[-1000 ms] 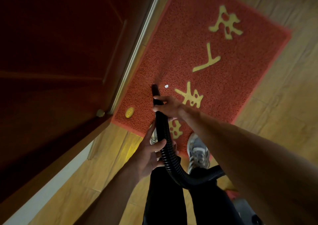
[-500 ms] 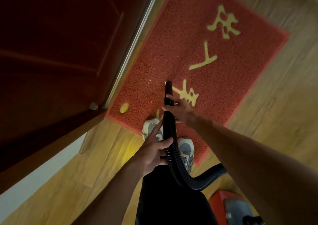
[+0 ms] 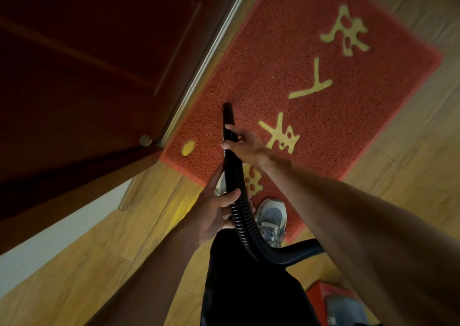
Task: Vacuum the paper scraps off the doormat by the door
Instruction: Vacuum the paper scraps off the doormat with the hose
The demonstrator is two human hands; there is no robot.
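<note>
Your right hand point(image 3: 245, 146) clenches the black hose point(image 3: 239, 201) near its nozzle, whose tip sits over the red doormat point(image 3: 286, 81) beside the door point(image 3: 99, 64); your left hand point(image 3: 214, 211) grasps the ribbed section lower down.

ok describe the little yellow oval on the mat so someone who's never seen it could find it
Start at the red doormat beside the dark door. Go to its near corner by the door's foot, left of the black vacuum hose. The yellow oval lies there alone: small and smooth-edged, unlike the large yellow characters.
</note>
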